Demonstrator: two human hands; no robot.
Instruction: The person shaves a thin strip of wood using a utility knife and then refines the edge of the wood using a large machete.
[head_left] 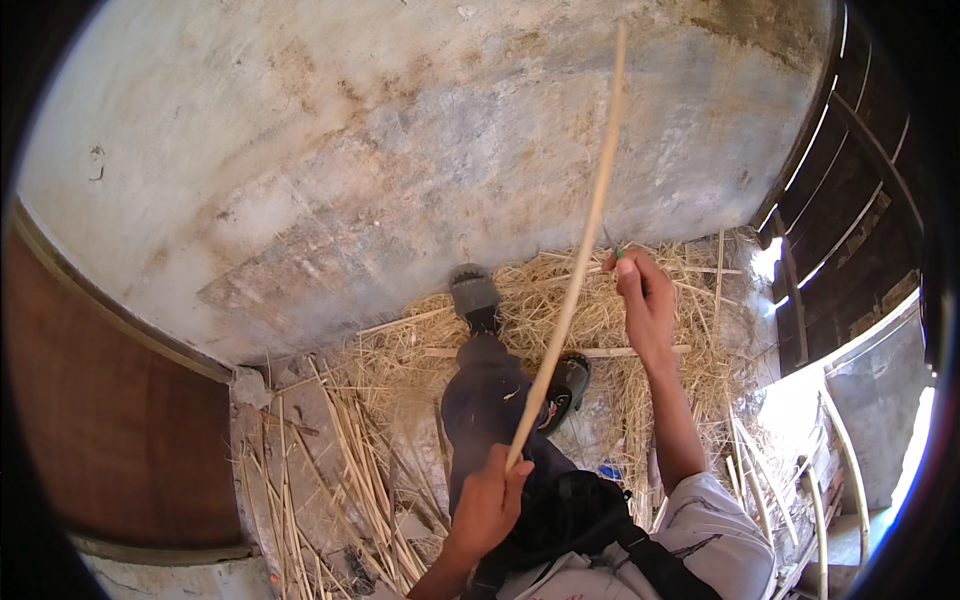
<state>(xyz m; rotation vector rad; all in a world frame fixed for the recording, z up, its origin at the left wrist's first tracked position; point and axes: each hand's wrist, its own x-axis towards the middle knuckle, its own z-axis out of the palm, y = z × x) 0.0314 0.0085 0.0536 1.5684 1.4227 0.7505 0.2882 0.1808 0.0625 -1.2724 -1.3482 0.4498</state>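
Before wall (300, 150), well apart: left hand (490, 503) grips pole (573, 290) end, right hand (648, 298) green tool (619, 253).

A long pale stick (578, 272) is gripped by the left hand (490, 503). A small, partly green tool (619, 253) is pinched by the right hand (648, 293).

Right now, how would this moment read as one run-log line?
left hand: gripping long pale stick near lower end | right hand: pinching small green item, beside stick | surroundings: loose straw, stained wall
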